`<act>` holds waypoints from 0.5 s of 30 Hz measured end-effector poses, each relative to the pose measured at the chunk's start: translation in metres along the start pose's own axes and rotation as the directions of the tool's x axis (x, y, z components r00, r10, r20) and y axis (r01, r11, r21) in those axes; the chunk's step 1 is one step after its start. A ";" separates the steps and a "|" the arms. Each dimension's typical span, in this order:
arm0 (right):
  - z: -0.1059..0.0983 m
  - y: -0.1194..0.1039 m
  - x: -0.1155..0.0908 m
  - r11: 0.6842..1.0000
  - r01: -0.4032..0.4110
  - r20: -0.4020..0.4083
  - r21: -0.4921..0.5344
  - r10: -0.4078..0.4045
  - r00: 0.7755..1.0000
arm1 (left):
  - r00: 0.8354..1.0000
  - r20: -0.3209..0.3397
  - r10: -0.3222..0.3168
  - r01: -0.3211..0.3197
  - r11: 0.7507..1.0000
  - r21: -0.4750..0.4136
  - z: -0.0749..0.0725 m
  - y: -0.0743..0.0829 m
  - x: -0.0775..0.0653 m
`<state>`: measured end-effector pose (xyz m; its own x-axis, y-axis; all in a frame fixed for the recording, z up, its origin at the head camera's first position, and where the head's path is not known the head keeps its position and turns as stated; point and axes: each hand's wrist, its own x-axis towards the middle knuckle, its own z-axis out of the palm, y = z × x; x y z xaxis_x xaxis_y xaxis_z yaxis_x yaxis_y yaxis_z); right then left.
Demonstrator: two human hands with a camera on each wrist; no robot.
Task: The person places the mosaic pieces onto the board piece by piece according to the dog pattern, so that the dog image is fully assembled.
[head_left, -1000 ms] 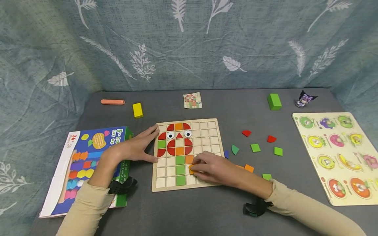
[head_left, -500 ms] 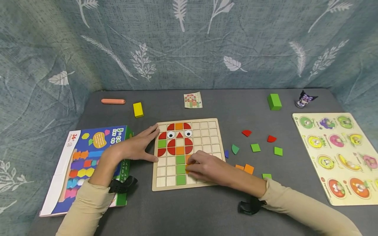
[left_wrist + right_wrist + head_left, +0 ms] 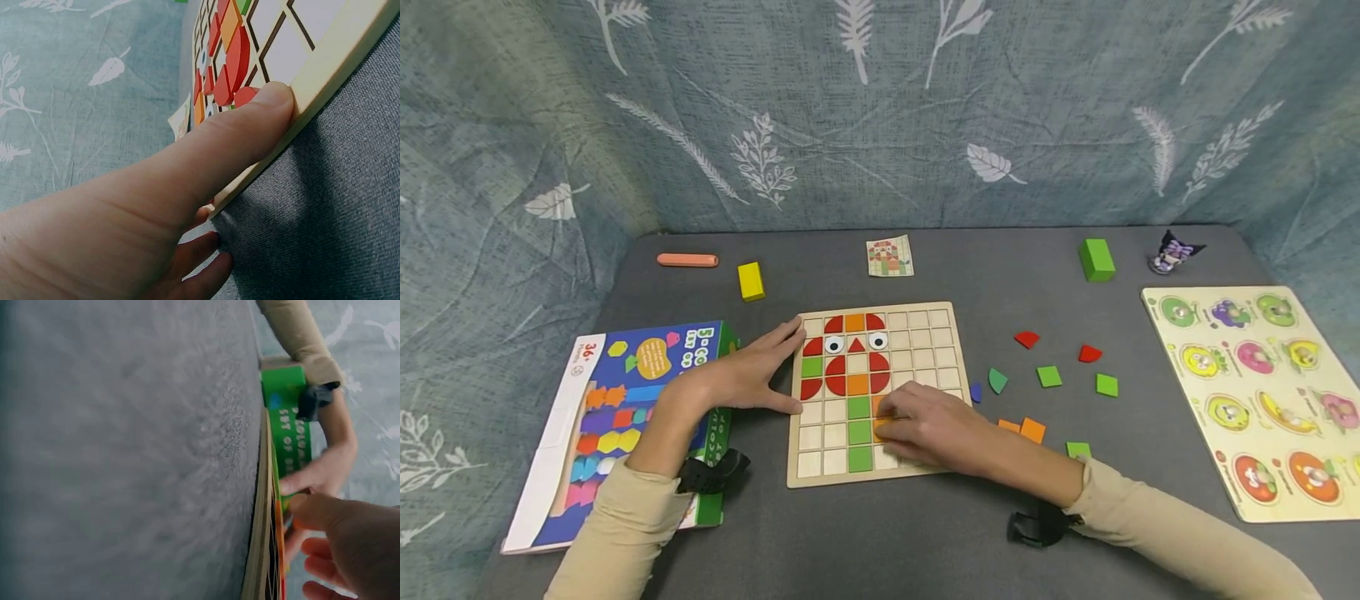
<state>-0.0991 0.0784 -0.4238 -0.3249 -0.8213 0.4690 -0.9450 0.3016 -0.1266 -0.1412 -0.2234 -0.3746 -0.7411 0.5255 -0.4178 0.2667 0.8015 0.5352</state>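
Observation:
A wooden grid board [image 3: 925,337] lies on the dark tabletop, with red, orange and green tiles and two eye discs in its cells. My left hand [image 3: 741,375] is spread along its left side. In the left wrist view the thumb [image 3: 272,103] rests on the board's rim, the other fingers lower beside it. Over the lower middle of the board, my right hand [image 3: 936,429] pinches an orange square tile [image 3: 878,431], mostly covered by the fingers, at the cell right of the green column [image 3: 859,432]. Another orange tile [image 3: 876,406] lies just above, partly hidden.
Right of the board lie loose orange tiles [image 3: 1032,430], green squares [image 3: 1049,377] and red quarter pieces [image 3: 1090,354]. A small pattern card [image 3: 890,256] is behind it. A toy box [image 3: 625,417] stands left, and a fruit puzzle board [image 3: 1213,408] is far right.
My right hand has moved slightly left with the orange tile, bringing it to the cell beside the green column. My left hand stays at the board's left edge.

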 end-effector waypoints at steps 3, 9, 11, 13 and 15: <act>-0.009 0.003 -0.018 0.999 -0.042 -0.013 0.028 0.043 0.999 | 1.000 0.004 -0.003 0.003 1.000 0.003 0.000 0.001 0.001; -0.036 0.015 -0.084 0.976 -0.205 -0.034 0.077 0.208 0.977 | 1.000 0.005 -0.008 0.008 1.000 0.004 0.000 0.001 0.001; -0.045 0.019 -0.106 0.961 -0.263 -0.044 0.081 0.267 0.963 | 1.000 0.004 -0.008 0.008 1.000 0.004 0.000 0.001 0.001; -0.052 0.023 -0.126 0.947 -0.311 -0.063 0.085 0.316 0.947 | 1.000 0.002 -0.010 0.010 1.000 0.004 0.000 0.001 0.001; -0.058 0.024 -0.141 0.932 -0.352 -0.073 0.088 0.359 0.931 | 1.000 0.000 -0.010 0.010 1.000 0.002 0.001 0.001 0.001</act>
<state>-0.0738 0.2300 -0.4424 -0.6388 -0.6206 0.4547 -0.7692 0.5279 -0.3601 -0.1410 -0.2215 -0.3748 -0.7436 0.5178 -0.4231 0.2604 0.8071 0.5299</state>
